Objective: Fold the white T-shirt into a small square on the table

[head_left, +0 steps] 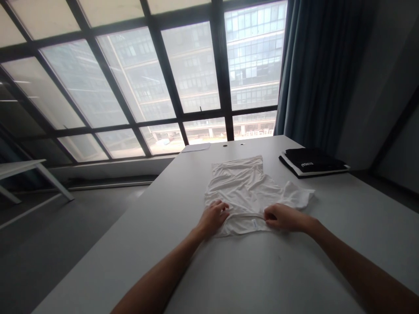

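Observation:
A wrinkled white T-shirt (242,183) lies spread on the white table, with its near edge towards me and a small pale label (255,224) showing close to that edge. My left hand (213,218) is closed on the cloth at the near left, thumb and fingers curled together. At the near right, my right hand (284,217) pinches the same shirt beside the label, its fingers bent in. A bunched sleeve-like part (297,195) sticks out to the right beyond my right hand. The cloth right under both hands is hidden.
Folded black and white clothes (314,161) are stacked at the table's right. A flat white sheet (196,148) lies at the far left corner of the table (157,244). Beyond are windows and a blue curtain (314,78); another table (22,168) stands at left.

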A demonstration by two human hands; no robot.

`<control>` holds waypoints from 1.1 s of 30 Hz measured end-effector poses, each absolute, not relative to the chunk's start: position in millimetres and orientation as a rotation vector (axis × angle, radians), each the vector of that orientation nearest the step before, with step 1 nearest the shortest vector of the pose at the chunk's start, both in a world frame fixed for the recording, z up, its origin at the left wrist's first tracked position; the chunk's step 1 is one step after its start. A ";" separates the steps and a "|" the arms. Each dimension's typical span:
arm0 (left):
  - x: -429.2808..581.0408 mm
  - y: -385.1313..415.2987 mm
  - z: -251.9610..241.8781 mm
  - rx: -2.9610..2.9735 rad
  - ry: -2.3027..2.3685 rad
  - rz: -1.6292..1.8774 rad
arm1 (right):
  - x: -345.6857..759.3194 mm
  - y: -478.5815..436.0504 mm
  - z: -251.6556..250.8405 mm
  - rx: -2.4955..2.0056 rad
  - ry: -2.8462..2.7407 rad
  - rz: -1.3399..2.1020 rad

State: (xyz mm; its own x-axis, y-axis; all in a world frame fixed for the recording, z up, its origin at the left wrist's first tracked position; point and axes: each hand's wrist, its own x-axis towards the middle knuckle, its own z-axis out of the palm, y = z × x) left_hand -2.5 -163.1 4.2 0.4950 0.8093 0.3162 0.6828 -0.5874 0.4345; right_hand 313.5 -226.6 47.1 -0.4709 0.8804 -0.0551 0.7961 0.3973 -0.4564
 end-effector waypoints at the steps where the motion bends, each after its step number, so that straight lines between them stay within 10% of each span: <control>1: 1.5 -162.6 1.9 2.449 1.280 0.749 | 313.3 -226.6 47.6 -1.500 -2.457 0.635; 14: -90.6 -146.6 62.8 2.305 2.475 0.624 | 313.7 -229.2 53.2 -1.544 -2.442 0.592; 33: -1.2 -198.9 34.1 2.521 1.318 0.241 | 311.8 -237.7 57.5 -1.834 -2.473 0.340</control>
State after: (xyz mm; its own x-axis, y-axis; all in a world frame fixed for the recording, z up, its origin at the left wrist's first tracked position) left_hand -1.2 -198.9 34.1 0.5684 0.8226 0.0159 0.7749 -0.5417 0.3258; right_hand 311.8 -237.7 57.5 -0.2983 0.9498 -0.0947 0.9401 0.2752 -0.2014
